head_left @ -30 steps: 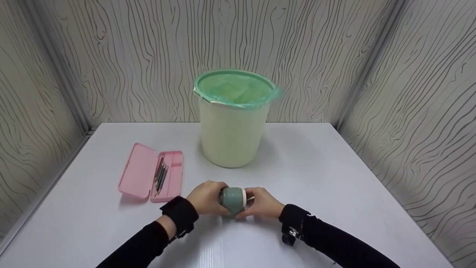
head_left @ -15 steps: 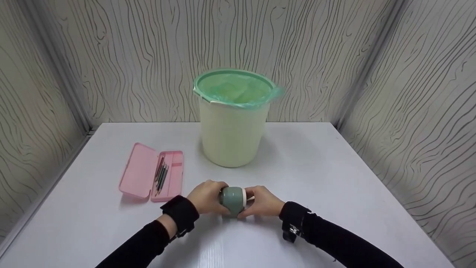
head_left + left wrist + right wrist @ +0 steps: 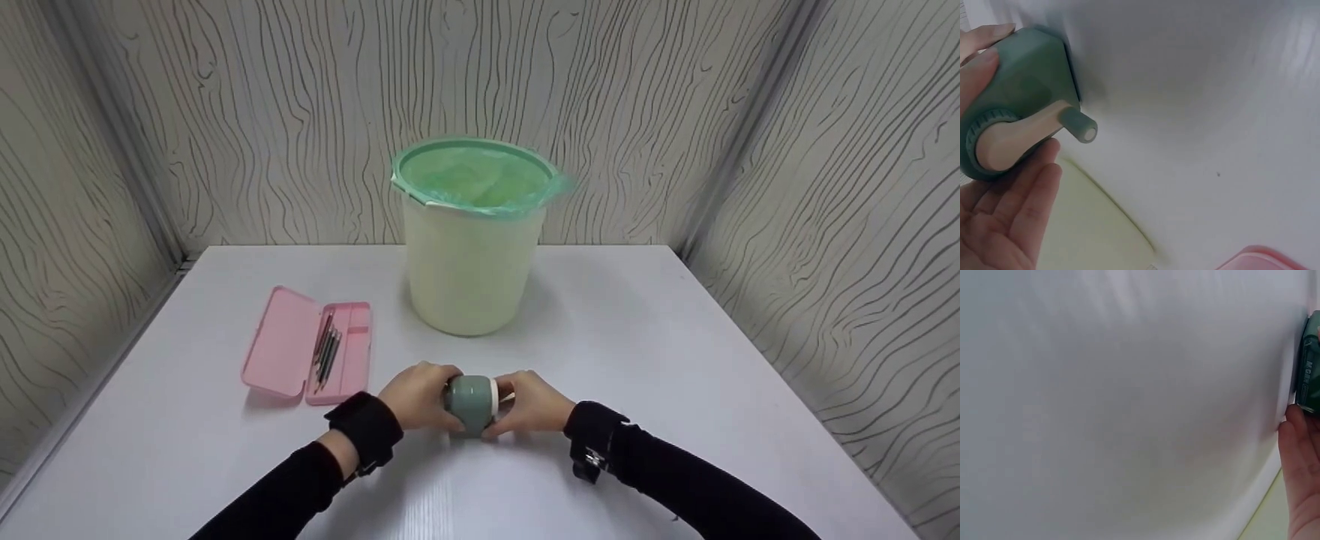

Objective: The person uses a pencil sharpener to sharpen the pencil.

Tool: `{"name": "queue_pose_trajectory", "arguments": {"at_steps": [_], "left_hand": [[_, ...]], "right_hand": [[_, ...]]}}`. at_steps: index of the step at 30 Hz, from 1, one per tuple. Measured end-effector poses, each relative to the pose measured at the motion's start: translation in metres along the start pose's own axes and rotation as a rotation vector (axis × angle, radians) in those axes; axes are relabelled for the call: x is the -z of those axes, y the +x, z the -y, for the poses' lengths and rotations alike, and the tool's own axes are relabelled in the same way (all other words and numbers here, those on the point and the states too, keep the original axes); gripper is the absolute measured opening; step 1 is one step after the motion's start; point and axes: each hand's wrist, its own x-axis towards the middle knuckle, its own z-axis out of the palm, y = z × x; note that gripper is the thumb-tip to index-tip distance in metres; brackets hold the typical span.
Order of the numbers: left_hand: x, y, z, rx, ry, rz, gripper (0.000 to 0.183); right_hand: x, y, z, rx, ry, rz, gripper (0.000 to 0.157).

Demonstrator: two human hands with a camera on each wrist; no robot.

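A green crank pencil sharpener (image 3: 471,406) lies between both hands, close to the white tabletop at the front middle in the head view. My left hand (image 3: 418,397) grips its left end, thumb on the near side. In the left wrist view, the cream crank arm (image 3: 1024,138) with a green knob (image 3: 1079,125) juts from the body beside the left fingers. At the other end, by a white ring (image 3: 493,399), my right hand (image 3: 534,405) holds it between thumb and fingers. A dark see-through drawer (image 3: 1310,371) with lettering shows in the right wrist view.
To the left lies an open pink pencil case (image 3: 279,345) with several dark pencils (image 3: 326,358) inside. Behind the hands stands a tall pale-green bin (image 3: 469,274), lined with a green bag (image 3: 517,206). Patterned walls (image 3: 315,112) enclose the table at the back and sides.
The right thumb has slid slightly right along the sharpener. Both hands keep their hold, and the sharpener stays in nearly the same spot.
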Motion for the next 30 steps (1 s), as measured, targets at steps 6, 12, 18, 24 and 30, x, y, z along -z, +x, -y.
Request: {"name": "queue_pose_trajectory", "arguments": {"at_steps": [6,12,18,24,30], "left_hand": [[-0.0001,-0.0003,-0.001,0.015,-0.001,0.001,0.054],[0.0007,-0.0005,-0.0015,0.028,-0.001,0.0,0.055],[-0.0003,-0.0012,-0.0008,0.012,0.009,-0.002,0.056],[-0.0007,-0.0009,0.0004,0.008,0.003,-0.004,0.055],[0.0008,0.0,0.0009,0.011,-0.008,0.001,0.055]], "right_hand": [[0.0001,0.0007,-0.0031,0.011,-0.014,0.002,0.044],[0.0012,0.0004,-0.002,0.011,-0.016,0.001,0.047],[0.0012,-0.0011,-0.005,0.022,-0.025,0.009,0.048],[0.0004,-0.0032,-0.0075,0.039,0.005,-0.001,0.05],[0.0003,-0.0051,-0.0081,0.034,0.05,-0.008,0.049]]}}
